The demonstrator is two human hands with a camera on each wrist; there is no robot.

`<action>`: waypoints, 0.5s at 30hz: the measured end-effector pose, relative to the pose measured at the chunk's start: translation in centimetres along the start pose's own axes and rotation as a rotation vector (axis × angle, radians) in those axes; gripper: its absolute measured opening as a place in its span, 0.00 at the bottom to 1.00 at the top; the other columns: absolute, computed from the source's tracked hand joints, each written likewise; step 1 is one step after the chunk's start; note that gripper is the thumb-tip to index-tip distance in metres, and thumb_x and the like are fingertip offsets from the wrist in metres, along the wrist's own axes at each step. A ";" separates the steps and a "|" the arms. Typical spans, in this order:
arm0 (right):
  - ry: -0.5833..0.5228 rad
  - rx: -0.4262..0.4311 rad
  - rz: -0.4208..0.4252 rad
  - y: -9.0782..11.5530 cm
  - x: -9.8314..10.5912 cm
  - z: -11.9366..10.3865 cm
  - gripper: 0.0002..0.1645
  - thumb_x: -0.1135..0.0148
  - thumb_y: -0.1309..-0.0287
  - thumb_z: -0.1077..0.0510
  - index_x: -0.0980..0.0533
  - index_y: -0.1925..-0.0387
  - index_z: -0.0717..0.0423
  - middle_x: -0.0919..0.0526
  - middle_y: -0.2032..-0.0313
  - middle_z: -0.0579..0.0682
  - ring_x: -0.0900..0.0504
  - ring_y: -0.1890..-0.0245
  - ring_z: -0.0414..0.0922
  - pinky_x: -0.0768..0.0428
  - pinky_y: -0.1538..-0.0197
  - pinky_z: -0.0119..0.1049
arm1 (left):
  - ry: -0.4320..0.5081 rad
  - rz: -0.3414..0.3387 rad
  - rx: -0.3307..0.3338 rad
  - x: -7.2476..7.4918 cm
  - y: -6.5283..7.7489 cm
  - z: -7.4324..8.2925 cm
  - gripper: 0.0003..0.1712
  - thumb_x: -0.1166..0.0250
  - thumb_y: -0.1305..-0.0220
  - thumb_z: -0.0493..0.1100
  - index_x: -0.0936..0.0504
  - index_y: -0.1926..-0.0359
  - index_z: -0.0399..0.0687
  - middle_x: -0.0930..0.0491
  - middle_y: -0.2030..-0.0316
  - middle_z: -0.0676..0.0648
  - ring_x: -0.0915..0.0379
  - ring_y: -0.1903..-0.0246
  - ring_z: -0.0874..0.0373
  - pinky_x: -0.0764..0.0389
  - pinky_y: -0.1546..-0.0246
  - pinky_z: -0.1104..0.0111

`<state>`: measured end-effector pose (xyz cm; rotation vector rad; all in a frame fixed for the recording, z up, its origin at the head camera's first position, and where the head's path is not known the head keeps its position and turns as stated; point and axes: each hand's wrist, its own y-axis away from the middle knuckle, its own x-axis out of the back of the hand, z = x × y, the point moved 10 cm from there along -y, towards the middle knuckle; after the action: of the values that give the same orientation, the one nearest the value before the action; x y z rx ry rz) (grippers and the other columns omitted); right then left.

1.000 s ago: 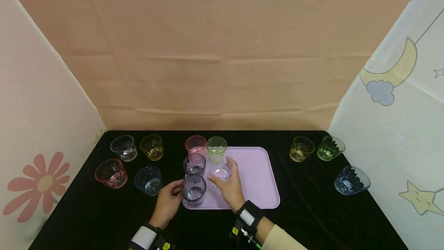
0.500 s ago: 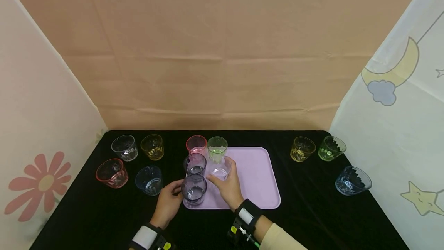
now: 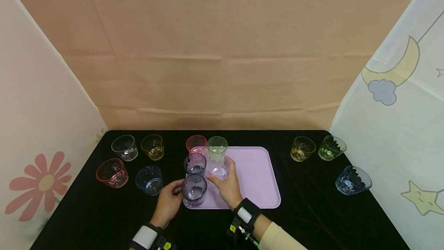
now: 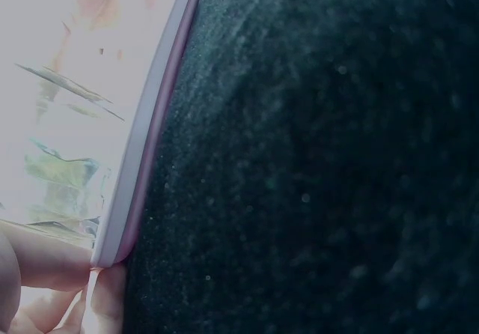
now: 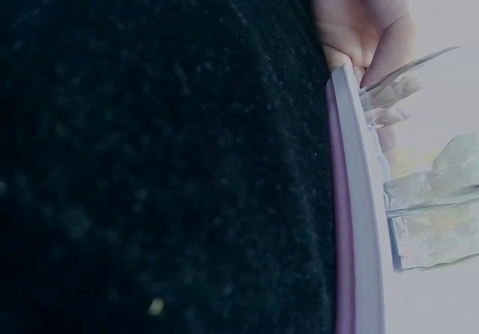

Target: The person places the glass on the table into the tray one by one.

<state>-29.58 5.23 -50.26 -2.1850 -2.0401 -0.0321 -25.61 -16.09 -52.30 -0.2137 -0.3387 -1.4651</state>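
My left hand (image 3: 169,200) holds the nearer purple glass (image 3: 194,190) low on its left side, at the front left corner of the pink tray (image 3: 258,176). In the left wrist view its fingers (image 4: 45,259) touch the tray corner; their exact hold is partly hidden. My right hand (image 3: 228,185) grips a clear glass (image 3: 219,169), thumb on the near side and fingers around the right. That glass stands beside the purple ones, just in front of a green glass (image 3: 217,147). Behind the nearer purple glass sit another purple glass (image 3: 195,164) and a red-rimmed glass (image 3: 196,144).
Left of the tray are clear (image 3: 125,148), yellow (image 3: 152,147), red (image 3: 112,173) and blue (image 3: 149,181) glasses. Yellow (image 3: 302,149), green (image 3: 331,148) and blue (image 3: 352,181) glasses stand at the right, over a black cloth (image 3: 305,192). Patterned sheets hang at both sides.
My right hand has shifted the clear glass slightly left, towards the purple glasses. The left hand stays where it was at the nearer purple glass.
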 end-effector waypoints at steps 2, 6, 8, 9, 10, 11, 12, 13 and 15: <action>-0.003 -0.001 -0.004 0.0 -0.1 0.1 0.53 0.22 0.49 0.62 0.44 0.28 0.65 0.38 0.29 0.70 0.42 0.27 0.64 0.47 0.27 0.63 | -0.002 0.001 0.001 0.0 0.0 0.0 0.20 0.40 0.38 0.25 0.20 0.44 0.29 0.17 0.50 0.35 0.21 0.51 0.46 0.22 0.64 0.71; -0.007 0.002 -0.015 -0.2 -0.3 0.1 0.53 0.22 0.48 0.62 0.45 0.28 0.65 0.38 0.30 0.69 0.41 0.28 0.63 0.46 0.27 0.62 | -0.002 -0.001 0.008 0.1 0.0 0.0 0.20 0.39 0.37 0.26 0.20 0.44 0.30 0.17 0.50 0.35 0.21 0.51 0.46 0.22 0.63 0.71; -0.010 0.002 -0.021 -0.3 -0.3 0.1 0.53 0.22 0.48 0.62 0.45 0.28 0.65 0.37 0.30 0.69 0.40 0.28 0.63 0.45 0.27 0.62 | -0.002 -0.001 0.013 0.1 0.0 -0.1 0.20 0.39 0.37 0.26 0.20 0.44 0.30 0.17 0.49 0.35 0.21 0.50 0.46 0.22 0.62 0.70; -0.008 0.002 -0.022 -0.3 -0.4 0.1 0.53 0.22 0.48 0.62 0.45 0.28 0.65 0.38 0.30 0.69 0.40 0.28 0.63 0.45 0.27 0.62 | -0.002 -0.002 0.015 0.1 0.0 -0.1 0.20 0.39 0.37 0.26 0.20 0.44 0.30 0.17 0.49 0.35 0.21 0.50 0.45 0.22 0.62 0.70; -0.007 0.001 -0.023 -0.3 -0.4 0.1 0.53 0.22 0.48 0.62 0.45 0.28 0.65 0.38 0.30 0.70 0.40 0.28 0.63 0.44 0.28 0.62 | -0.001 -0.001 0.015 0.1 0.0 -0.1 0.20 0.39 0.37 0.26 0.20 0.44 0.30 0.17 0.49 0.35 0.21 0.50 0.45 0.21 0.62 0.70; -0.006 0.001 -0.025 -0.4 -0.4 0.0 0.53 0.23 0.47 0.62 0.45 0.28 0.65 0.38 0.30 0.70 0.39 0.28 0.63 0.44 0.28 0.62 | 0.000 -0.001 0.015 0.1 0.0 -0.1 0.20 0.39 0.37 0.26 0.20 0.44 0.30 0.17 0.49 0.35 0.21 0.50 0.45 0.21 0.61 0.70; -0.006 0.001 -0.026 -0.4 -0.4 0.0 0.53 0.23 0.47 0.62 0.45 0.28 0.65 0.38 0.30 0.70 0.39 0.29 0.63 0.44 0.28 0.62 | 0.001 -0.001 0.014 0.1 0.0 -0.1 0.20 0.39 0.37 0.26 0.20 0.44 0.30 0.17 0.49 0.35 0.21 0.49 0.45 0.21 0.61 0.70; -0.005 0.002 -0.028 -0.4 -0.4 0.0 0.53 0.23 0.47 0.62 0.46 0.28 0.65 0.37 0.30 0.69 0.39 0.29 0.63 0.43 0.28 0.63 | 0.002 -0.001 0.013 0.1 -0.1 -0.1 0.20 0.39 0.37 0.26 0.20 0.44 0.29 0.17 0.49 0.35 0.21 0.49 0.45 0.21 0.61 0.70; -0.004 0.007 -0.031 -0.4 -0.5 -0.1 0.53 0.23 0.47 0.62 0.46 0.28 0.64 0.37 0.31 0.69 0.38 0.29 0.63 0.43 0.29 0.63 | 0.005 -0.003 0.012 0.1 -0.1 -0.1 0.20 0.39 0.37 0.26 0.20 0.44 0.29 0.17 0.49 0.34 0.21 0.49 0.44 0.21 0.60 0.69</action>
<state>-30.02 4.77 -50.21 -2.1509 -2.0732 -0.0251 -25.65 -16.17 -52.35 -0.2001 -0.3436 -1.4658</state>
